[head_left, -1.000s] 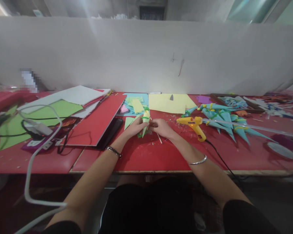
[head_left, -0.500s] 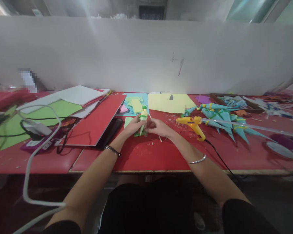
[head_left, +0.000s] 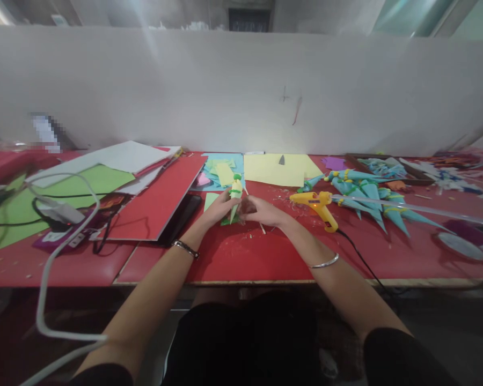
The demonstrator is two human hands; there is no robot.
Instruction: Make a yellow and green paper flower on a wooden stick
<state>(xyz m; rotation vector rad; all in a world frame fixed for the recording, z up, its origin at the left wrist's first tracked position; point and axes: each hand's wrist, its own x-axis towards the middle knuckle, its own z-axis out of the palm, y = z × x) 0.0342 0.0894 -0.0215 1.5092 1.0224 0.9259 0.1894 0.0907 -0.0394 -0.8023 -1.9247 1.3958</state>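
My left hand (head_left: 218, 209) is closed on a small pale green paper cone (head_left: 235, 201), which has a green band and a green top and points down toward me. Close against its right side, my right hand (head_left: 261, 210) has bent fingers pressed together; what they hold, if anything, is too small to make out. A thin pale stick (head_left: 262, 228) shows beneath the right hand. To the right lies a yellow glue gun (head_left: 314, 206) with a small orange light, its nozzle toward my hands.
Several blue paper cones (head_left: 370, 195) with yellow-green bands lie right of the glue gun. Behind my hands are yellow sheets (head_left: 274, 170) and small paper pieces (head_left: 225, 174). A red board (head_left: 156, 206) and a purple power strip (head_left: 70, 236) are at left, with a white cable (head_left: 44, 289) in front.
The fingers of my right hand have shifted slightly beside the cone, and the stick beneath them shows a little less. My left hand keeps its hold.
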